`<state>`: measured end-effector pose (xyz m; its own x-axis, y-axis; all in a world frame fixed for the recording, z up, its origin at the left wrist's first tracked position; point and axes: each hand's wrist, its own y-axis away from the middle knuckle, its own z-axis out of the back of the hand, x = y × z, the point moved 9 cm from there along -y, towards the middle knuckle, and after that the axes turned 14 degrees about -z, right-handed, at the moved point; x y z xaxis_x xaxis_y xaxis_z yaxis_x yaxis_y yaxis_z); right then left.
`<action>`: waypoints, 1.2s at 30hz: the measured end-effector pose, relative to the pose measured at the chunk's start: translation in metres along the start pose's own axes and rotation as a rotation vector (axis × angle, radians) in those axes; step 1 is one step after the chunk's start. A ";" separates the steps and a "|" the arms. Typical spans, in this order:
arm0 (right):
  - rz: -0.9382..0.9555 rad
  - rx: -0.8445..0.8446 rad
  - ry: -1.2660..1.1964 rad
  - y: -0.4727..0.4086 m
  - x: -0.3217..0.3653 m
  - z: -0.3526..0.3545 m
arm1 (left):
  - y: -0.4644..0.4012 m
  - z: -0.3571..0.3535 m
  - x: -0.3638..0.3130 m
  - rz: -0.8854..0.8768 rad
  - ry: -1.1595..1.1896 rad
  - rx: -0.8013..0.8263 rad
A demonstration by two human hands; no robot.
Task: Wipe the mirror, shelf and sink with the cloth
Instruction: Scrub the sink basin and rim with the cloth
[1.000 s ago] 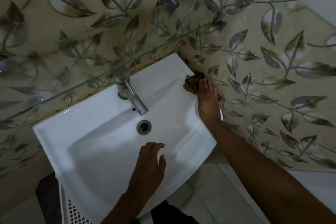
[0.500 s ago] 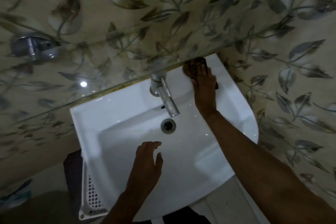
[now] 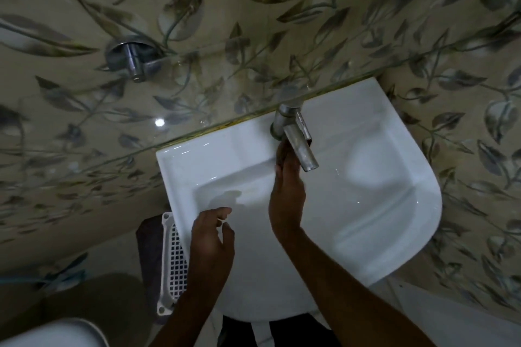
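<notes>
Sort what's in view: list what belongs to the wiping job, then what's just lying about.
Belongs to the job:
sink
tap
right hand, reaching under the tap; cloth barely visible
left hand, over the sink's front rim

Just there:
white mesh basket
wall fitting

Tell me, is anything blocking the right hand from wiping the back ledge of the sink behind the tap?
Yes. The tap stands right above the right hand, its spout overhanging the fingers, so the hand must go around it to reach the sink ledge behind. The cloth is barely visible under the spout.
</notes>
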<state>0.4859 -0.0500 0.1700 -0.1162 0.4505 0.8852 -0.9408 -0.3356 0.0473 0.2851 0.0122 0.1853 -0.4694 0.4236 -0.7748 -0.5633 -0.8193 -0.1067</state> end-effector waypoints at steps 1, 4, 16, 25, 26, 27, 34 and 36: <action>0.099 -0.060 0.276 0.017 0.005 -0.010 | 0.000 0.005 0.004 0.023 0.006 -0.010; 0.104 0.001 0.134 0.058 0.014 -0.038 | -0.003 0.017 0.004 0.031 0.015 -0.019; 0.400 0.106 0.542 0.035 0.059 -0.094 | -0.006 0.080 0.026 0.066 0.004 -0.099; 0.262 0.517 0.265 0.153 0.047 -0.105 | 0.013 0.107 0.031 -0.020 0.061 -0.159; 0.208 0.550 0.214 0.149 0.041 -0.097 | 0.012 0.104 0.034 -0.033 0.041 -0.112; 0.174 0.569 0.188 0.144 0.038 -0.092 | 0.012 0.099 0.035 -0.053 0.013 -0.072; -0.042 0.581 0.545 0.105 -0.044 -0.088 | 0.004 0.035 -0.023 -0.457 -0.013 0.262; -0.081 0.527 0.647 0.080 -0.066 -0.079 | 0.001 0.012 -0.021 -0.426 -0.040 0.348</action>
<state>0.3931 -0.0410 0.0784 -0.3657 0.8219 0.4368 -0.7006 -0.5520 0.4521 0.2863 0.0074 0.2094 -0.1719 0.7099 -0.6830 -0.8976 -0.3986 -0.1884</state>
